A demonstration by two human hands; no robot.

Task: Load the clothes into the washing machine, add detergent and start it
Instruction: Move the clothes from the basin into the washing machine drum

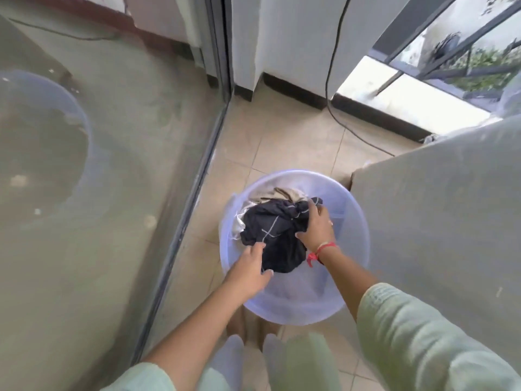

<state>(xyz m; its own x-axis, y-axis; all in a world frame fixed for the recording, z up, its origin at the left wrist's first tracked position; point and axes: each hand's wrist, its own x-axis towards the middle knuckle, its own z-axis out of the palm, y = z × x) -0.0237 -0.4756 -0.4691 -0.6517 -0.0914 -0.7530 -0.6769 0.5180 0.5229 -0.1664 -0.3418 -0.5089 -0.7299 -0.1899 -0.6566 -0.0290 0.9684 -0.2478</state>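
Note:
A translucent pale-blue laundry basket stands on the tiled floor right in front of my feet. Inside it lies a dark navy garment with thin white lines, on top of beige and white clothes. My left hand grips the near edge of the navy garment. My right hand, with a red thread on its wrist, clutches the bunched far right part of the same garment. No washing machine door or detergent is identifiable in view.
A glass sliding door on a metal track runs along the left and reflects the basket. A large grey-covered bulky object stands at the right. A black cable trails over the floor behind the basket.

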